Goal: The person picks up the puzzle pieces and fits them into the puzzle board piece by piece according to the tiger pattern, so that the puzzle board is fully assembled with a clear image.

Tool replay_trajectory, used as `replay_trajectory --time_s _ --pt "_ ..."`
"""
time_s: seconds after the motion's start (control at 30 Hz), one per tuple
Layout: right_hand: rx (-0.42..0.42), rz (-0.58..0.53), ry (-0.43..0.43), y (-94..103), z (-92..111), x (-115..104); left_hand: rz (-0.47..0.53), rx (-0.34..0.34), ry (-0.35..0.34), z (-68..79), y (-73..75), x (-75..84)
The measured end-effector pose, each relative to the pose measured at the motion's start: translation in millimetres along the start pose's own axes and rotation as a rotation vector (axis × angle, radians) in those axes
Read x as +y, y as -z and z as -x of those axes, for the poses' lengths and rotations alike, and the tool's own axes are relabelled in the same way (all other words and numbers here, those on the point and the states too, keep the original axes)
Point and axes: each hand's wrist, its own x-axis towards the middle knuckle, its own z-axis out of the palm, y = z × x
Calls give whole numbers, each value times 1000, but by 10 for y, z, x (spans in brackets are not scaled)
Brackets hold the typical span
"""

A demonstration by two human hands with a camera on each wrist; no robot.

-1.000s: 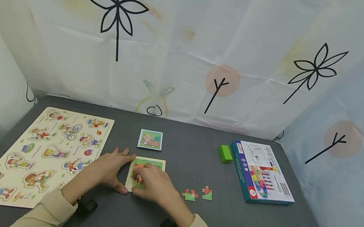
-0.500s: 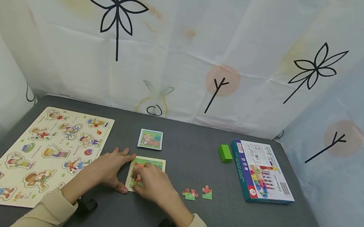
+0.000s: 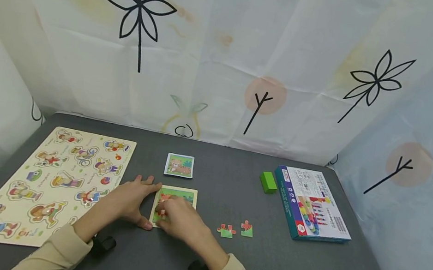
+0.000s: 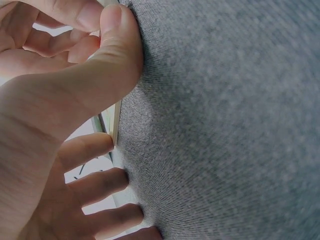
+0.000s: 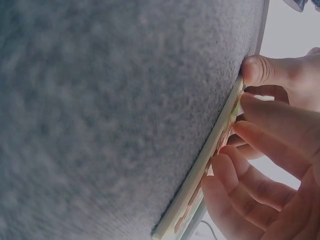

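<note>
A small jigsaw tray (image 3: 180, 192) with a cream frame and a green and red picture lies flat on the dark table. My left hand (image 3: 129, 199) rests at its left side with fingers spread, the index finger by the far corner and the thumb by the near one. On the picture, the bent fingers of my right hand (image 3: 183, 218) touch the puzzle pieces and cover part of it. In the right wrist view, these fingers (image 5: 220, 172) reach the tray's (image 5: 200, 170) surface, with nothing visibly pinched. To the right lie two loose jigsaw pieces (image 3: 226, 231) (image 3: 247, 228).
A small picture card (image 3: 179, 166) lies beyond the tray. At left is a large wooden puzzle board (image 3: 44, 188) with several figures. A green block (image 3: 268, 183) and a flat box (image 3: 315, 206) stand at right. White cloth (image 3: 211, 59) hangs behind the table.
The right hand's fingers have shifted slightly on the tray; a piece seen under the fingertips a second ago now lies flat or is hidden. The left hand stays still.
</note>
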Motion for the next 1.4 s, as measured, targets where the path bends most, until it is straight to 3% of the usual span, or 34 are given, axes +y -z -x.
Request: replay_trajectory --time_s 0.53,1.17,1.4 --pt "59 86 -129 -32 5 -23 3 3 -8 9 -10 -4" --pt "69 109 -176 -27 14 -94 3 18 -8 12 -9 -3" --pt "56 117 -147 -22 26 -68 6 11 -4 12 -2 -5"
